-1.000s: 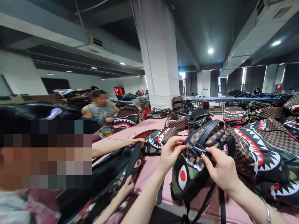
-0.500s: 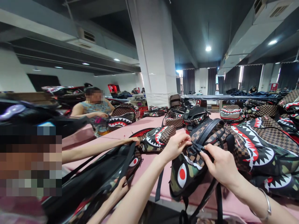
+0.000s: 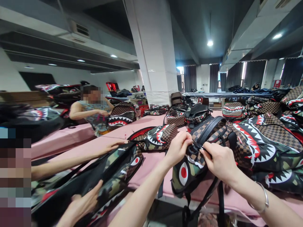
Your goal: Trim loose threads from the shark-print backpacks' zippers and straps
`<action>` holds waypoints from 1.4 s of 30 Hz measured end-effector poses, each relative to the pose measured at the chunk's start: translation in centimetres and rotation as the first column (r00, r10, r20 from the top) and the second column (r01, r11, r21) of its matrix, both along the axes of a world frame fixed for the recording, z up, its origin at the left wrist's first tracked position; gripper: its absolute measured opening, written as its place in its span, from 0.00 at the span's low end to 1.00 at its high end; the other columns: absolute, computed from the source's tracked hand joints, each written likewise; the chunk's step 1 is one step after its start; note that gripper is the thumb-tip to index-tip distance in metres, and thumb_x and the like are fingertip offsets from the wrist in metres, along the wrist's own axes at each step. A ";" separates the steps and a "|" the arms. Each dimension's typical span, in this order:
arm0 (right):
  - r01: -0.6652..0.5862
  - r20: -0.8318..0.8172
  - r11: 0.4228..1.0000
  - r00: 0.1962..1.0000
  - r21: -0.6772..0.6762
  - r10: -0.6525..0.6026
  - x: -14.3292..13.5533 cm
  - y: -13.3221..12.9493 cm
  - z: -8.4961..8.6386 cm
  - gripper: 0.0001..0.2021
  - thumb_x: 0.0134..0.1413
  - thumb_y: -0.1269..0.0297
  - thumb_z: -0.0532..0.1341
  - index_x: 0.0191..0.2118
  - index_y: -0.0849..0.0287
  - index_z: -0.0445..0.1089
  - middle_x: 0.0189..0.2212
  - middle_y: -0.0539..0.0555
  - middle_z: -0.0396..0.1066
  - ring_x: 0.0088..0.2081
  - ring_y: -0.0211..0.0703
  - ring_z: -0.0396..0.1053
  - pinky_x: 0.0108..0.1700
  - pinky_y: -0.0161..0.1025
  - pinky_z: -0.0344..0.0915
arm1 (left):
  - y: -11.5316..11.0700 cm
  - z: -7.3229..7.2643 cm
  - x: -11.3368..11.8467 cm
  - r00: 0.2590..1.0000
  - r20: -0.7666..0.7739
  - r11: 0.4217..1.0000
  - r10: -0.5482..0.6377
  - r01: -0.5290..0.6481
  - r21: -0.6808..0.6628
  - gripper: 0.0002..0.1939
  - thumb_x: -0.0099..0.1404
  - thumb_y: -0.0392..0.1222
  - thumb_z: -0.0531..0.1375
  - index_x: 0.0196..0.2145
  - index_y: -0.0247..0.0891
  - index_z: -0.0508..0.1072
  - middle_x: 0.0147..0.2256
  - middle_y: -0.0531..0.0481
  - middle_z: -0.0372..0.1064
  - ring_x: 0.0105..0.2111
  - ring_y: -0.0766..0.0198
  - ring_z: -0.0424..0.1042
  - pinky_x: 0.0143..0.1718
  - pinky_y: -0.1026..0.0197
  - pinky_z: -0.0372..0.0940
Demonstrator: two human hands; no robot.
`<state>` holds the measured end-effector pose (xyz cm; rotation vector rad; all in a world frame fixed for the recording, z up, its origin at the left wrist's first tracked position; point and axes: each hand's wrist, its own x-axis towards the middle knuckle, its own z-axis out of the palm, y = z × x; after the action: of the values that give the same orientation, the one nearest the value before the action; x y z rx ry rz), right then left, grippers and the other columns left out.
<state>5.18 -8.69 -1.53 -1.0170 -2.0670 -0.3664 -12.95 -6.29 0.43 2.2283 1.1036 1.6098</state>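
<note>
A backpack [image 3: 187,176] with brown checks, camouflage and a red-and-white eye lies on its side at the table's near edge. Over its top, my left hand [image 3: 179,148] is closed, thumb and fingers pinching a narrow black strap [image 3: 196,145]. My right hand [image 3: 219,157], a silver bangle on its wrist, pinches the other end of this short piece of strap. A small dark loop hangs just below it. The wide padded black strap [image 3: 211,129] of the backpack arches behind my hands. The exact fitting between my fingertips is too small to make out.
A co-worker's hands at left rest on another backpack [image 3: 111,167], close to my left forearm. Shark-mouth backpacks [image 3: 258,145] crowd my right side, and one bag [image 3: 158,138] lies ahead. The pink table [image 3: 146,160] runs forward to a white pillar [image 3: 158,56]. Another person sits across.
My hands stay at the strap, drawn slightly closer together. The co-worker's near hand has slid left along their backpack, which now lies turned with more of its camouflage side showing.
</note>
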 end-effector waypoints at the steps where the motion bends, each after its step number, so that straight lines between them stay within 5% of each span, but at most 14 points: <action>1: -0.023 -0.040 1.000 0.999 -0.006 0.023 0.1 0.2 -0.1 0.10 0.58 0.63 0.51 0.29 0.57 0.65 0.23 0.50 0.69 0.25 0.37 0.67 0.24 0.32 0.51 | -0.2 0.0 -0.3 0.989 0.147 1.000 -0.022 0.023 -0.004 0.11 0.60 0.43 0.55 0.22 0.38 0.65 0.23 0.53 0.59 0.26 0.65 0.57 0.30 0.62 0.54; 4: -0.057 -0.189 0.998 0.980 -0.001 0.056 0.2 1.0 -0.6 0.09 0.58 0.62 0.52 0.33 0.58 0.66 0.27 0.52 0.72 0.27 0.37 0.69 0.27 0.31 0.55 | -1.4 -1.1 -1.4 0.854 0.494 0.987 -0.161 0.146 0.069 0.20 0.61 0.53 0.51 0.19 0.37 0.64 0.20 0.52 0.57 0.24 0.65 0.58 0.29 0.61 0.55; 7: -0.068 -0.263 0.997 0.962 0.030 0.074 -0.1 1.9 -1.0 0.09 0.57 0.60 0.53 0.35 0.59 0.66 0.28 0.52 0.72 0.27 0.37 0.69 0.28 0.31 0.57 | -3.3 -4.7 -1.6 0.851 0.490 0.982 -0.187 0.177 0.068 0.27 0.59 0.62 0.46 0.21 0.37 0.68 0.22 0.49 0.60 0.24 0.63 0.61 0.28 0.60 0.58; 11: -0.149 -0.329 0.988 0.931 0.046 0.155 -1.2 2.6 -1.0 0.09 0.56 0.60 0.54 0.37 0.59 0.66 0.29 0.52 0.72 0.28 0.37 0.70 0.29 0.30 0.60 | -5.2 -10.1 0.2 0.954 0.267 0.974 0.134 -0.176 0.141 0.20 0.46 0.48 0.67 0.36 0.41 0.69 0.30 0.50 0.65 0.29 0.62 0.64 0.32 0.59 0.62; 14: -0.252 -0.413 0.967 0.879 0.024 0.239 -1.9 2.9 -0.9 0.09 0.55 0.60 0.55 0.38 0.59 0.65 0.30 0.53 0.72 0.29 0.37 0.70 0.31 0.30 0.62 | -5.3 -11.8 1.6 0.935 0.159 0.906 0.318 -0.349 0.239 0.19 0.47 0.36 0.67 0.38 0.43 0.70 0.31 0.49 0.67 0.33 0.59 0.66 0.36 0.57 0.63; 20: -0.381 -0.498 0.923 0.791 0.051 0.354 -1.2 2.7 -2.6 0.08 0.55 0.62 0.56 0.39 0.59 0.65 0.29 0.52 0.70 0.26 0.36 0.67 0.29 0.31 0.64 | -3.9 -11.6 1.7 0.867 0.156 0.808 0.473 -0.497 0.317 0.11 0.55 0.32 0.60 0.36 0.44 0.72 0.31 0.48 0.68 0.32 0.61 0.67 0.36 0.58 0.62; 25: -0.385 -0.242 0.885 0.861 0.261 0.446 0.0 3.4 -6.9 0.11 0.54 0.65 0.57 0.43 0.62 0.64 0.25 0.53 0.70 0.24 0.37 0.66 0.27 0.34 0.62 | -3.5 -11.1 1.9 0.768 0.137 0.685 0.625 -0.625 0.375 0.07 0.58 0.31 0.57 0.34 0.38 0.71 0.30 0.49 0.68 0.32 0.64 0.68 0.36 0.62 0.63; 30: -0.356 -0.029 0.860 0.919 0.366 0.393 0.4 4.3 -8.6 0.10 0.56 0.68 0.56 0.43 0.65 0.65 0.19 0.50 0.65 0.21 0.37 0.62 0.24 0.34 0.57 | -3.4 -10.2 2.5 0.784 0.198 0.752 0.589 -0.621 0.223 0.05 0.60 0.31 0.54 0.28 0.38 0.66 0.28 0.51 0.64 0.31 0.66 0.65 0.34 0.63 0.62; 42: -0.342 0.152 0.814 0.939 0.469 0.308 -0.1 4.4 -6.5 0.07 0.57 0.67 0.55 0.38 0.64 0.68 0.17 0.48 0.62 0.20 0.36 0.58 0.24 0.36 0.51 | -2.4 -10.9 2.7 0.784 0.292 0.757 0.548 -0.613 0.226 0.05 0.59 0.31 0.55 0.30 0.38 0.66 0.29 0.52 0.63 0.32 0.65 0.64 0.35 0.62 0.60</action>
<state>5.05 -4.28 -7.99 -0.3382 -2.0095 -0.7093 -10.26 -8.71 -10.47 1.8978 1.7065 2.3512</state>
